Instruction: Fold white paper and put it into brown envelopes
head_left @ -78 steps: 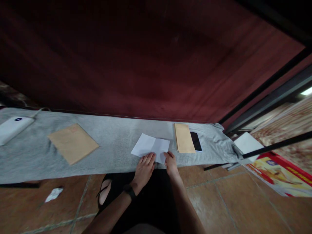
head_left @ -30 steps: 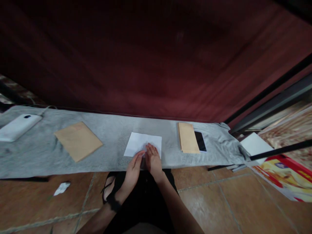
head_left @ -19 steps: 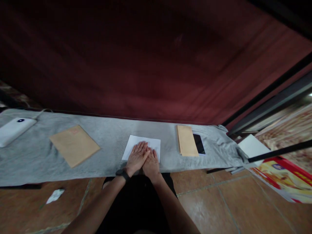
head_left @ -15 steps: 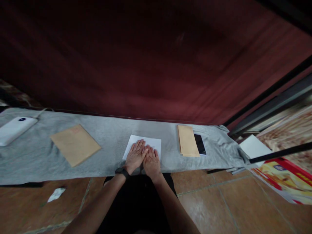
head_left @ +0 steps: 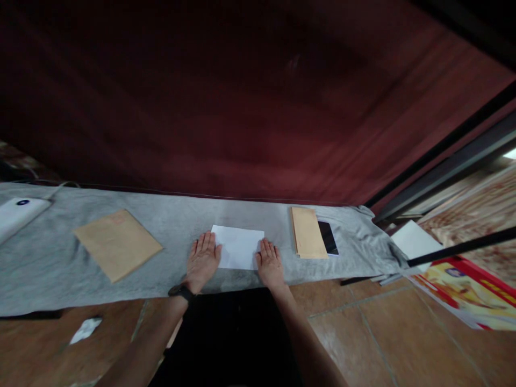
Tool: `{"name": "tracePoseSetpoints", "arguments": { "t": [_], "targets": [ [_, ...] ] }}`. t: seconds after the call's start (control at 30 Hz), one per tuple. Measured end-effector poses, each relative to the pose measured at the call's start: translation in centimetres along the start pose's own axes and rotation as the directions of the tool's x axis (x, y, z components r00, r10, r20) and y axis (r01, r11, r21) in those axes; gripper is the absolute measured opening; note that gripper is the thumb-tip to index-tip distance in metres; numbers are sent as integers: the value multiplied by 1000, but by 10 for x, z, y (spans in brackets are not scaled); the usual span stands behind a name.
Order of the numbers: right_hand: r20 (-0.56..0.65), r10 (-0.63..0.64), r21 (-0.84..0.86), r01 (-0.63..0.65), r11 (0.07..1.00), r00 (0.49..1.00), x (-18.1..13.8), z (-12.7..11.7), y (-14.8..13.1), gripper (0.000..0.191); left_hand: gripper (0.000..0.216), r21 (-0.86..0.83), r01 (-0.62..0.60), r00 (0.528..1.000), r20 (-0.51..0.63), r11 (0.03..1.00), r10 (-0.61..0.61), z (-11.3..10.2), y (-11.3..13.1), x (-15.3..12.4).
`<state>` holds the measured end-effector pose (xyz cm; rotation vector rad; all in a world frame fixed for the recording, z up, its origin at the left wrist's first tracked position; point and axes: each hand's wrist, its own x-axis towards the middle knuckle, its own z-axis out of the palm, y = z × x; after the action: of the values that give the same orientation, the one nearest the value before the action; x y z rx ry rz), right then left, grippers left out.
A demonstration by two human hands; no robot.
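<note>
A white sheet of paper [head_left: 238,248] lies flat on the grey cloth in front of me. My left hand [head_left: 203,259] rests at the sheet's left edge, palm down, fingers stretched forward and thumb over the paper. On the opposite edge lies my right hand [head_left: 270,263], also flat, its thumb and fingertips by the paper's border. Neither hand grips anything. To the left is a brown envelope [head_left: 117,244], set at an angle. A small stack of brown envelopes [head_left: 308,234] sits to the right, partly over a dark-screened phone [head_left: 329,238].
The grey cloth [head_left: 181,212] covers a long narrow table against a dark red curtain [head_left: 242,134]. At the far left is a white device [head_left: 20,215] with a cable. A red and yellow box [head_left: 471,293] stands on the right; a crumpled white scrap [head_left: 85,330] lies on the tiled floor.
Both hands have moved apart from the middle of the white paper, the left to its left edge and the right to its right edge. The paper's centre is now uncovered.
</note>
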<state>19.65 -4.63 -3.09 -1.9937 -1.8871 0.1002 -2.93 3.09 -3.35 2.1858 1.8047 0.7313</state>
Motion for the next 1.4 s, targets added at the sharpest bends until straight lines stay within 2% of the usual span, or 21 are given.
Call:
{"name": "tracePoseSetpoints", "arguments": {
  "t": [0.1,0.2,0.3,0.4,0.53,0.7,0.87,1.07,1.23,1.4],
  "targets": [
    [-11,-13,25,14,1000,1000,14,-3,-12,50,58,-132,-73,997,-42,989,68,-1,21,5],
    [12,-101,59,101,993,995,35,-1,-30,50,51,-351,-161,982,38,922,186,5,44,11],
    [53,-150,59,147,987,987,51,8,-41,49,47,-442,-130,978,91,888,188,14,54,17],
    [61,-141,18,141,990,988,57,18,-40,48,48,-358,-139,977,103,923,187,18,49,21],
    [-16,-90,-5,90,996,996,55,28,-35,51,51,-281,-162,982,46,946,182,20,40,23],
    [-60,-20,-1,20,1000,998,50,30,-27,55,58,-111,-124,992,21,986,127,18,27,18],
    [-54,19,-23,-21,1000,998,43,22,-6,57,63,17,-24,998,-59,1000,25,5,4,3],
    [-82,42,-62,-47,997,996,33,13,12,55,58,49,37,991,-128,998,-31,-20,-16,-19],
    [-114,45,-116,-58,991,993,25,9,16,53,47,130,57,996,-73,990,-47,-35,-8,-30],
    [-129,32,-132,-49,990,991,21,9,19,48,42,210,203,979,-18,956,-204,-39,13,-30]
  ]
}}
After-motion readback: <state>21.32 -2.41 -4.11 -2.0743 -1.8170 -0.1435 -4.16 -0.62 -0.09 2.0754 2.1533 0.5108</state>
